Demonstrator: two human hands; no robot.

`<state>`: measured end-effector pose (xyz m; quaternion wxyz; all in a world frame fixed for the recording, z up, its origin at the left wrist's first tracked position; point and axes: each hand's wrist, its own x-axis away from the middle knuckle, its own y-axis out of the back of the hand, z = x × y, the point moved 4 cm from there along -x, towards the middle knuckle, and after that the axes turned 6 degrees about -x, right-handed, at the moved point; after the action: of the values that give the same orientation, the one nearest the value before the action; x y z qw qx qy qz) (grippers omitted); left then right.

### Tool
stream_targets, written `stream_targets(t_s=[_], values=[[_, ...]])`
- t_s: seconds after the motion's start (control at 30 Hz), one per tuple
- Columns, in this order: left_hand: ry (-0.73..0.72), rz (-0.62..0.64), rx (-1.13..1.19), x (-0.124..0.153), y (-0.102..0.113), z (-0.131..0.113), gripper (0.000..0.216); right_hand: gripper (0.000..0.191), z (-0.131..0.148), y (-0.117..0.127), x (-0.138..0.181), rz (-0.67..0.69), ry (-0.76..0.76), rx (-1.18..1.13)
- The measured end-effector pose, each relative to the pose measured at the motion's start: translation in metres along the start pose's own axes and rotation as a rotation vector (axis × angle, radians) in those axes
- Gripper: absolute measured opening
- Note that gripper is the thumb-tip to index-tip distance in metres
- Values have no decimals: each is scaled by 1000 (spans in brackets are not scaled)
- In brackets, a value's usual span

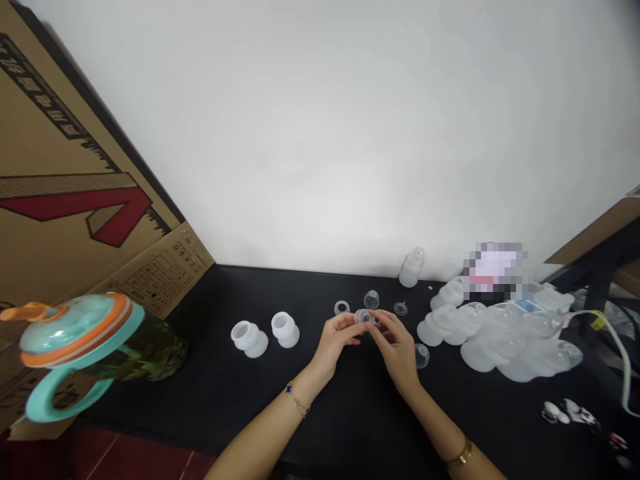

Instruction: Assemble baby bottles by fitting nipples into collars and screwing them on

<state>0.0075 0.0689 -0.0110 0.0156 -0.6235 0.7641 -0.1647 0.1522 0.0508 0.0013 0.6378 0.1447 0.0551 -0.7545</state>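
In front of me, my left hand [339,333] and my right hand [393,340] meet, fingertips closed from both sides around a small clear bottle collar ring [365,316]. Fingers hide part of it, so I cannot tell if a nipple sits inside. Just beyond lie another collar ring [342,307], a clear dome cap [371,300] and a clear nipple [401,307]. A second dome cap [423,357] rests beside my right hand. To the left are two open milky-white bottle bodies, one [286,331] nearer my left hand and one [251,340] farther off.
One capped bottle [413,268] stands near the wall. Several capped bottles [483,340] cluster at right, by a white cable [620,353] and a keychain [575,413]. At left are a large teal-lidded jug [135,347] and a cardboard box [75,167]. The table [200,413] is black.
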Motion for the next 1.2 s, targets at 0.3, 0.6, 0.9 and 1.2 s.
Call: stream_targets(t_s=[0.3,0.6,0.9,1.2], values=[[-22,-8,1,-2,3,3,26,24,3,-1,-2,72,92,42],[-28,-5,-10,-4,4,5,24,20,2,0,-4,57,177,121],[-3,10,-48,-5,5,3,24,18,1,3,-3,37,239,160],[-8,-11,-65,-5,6,5,25,17,2,2,-2,49,253,158]])
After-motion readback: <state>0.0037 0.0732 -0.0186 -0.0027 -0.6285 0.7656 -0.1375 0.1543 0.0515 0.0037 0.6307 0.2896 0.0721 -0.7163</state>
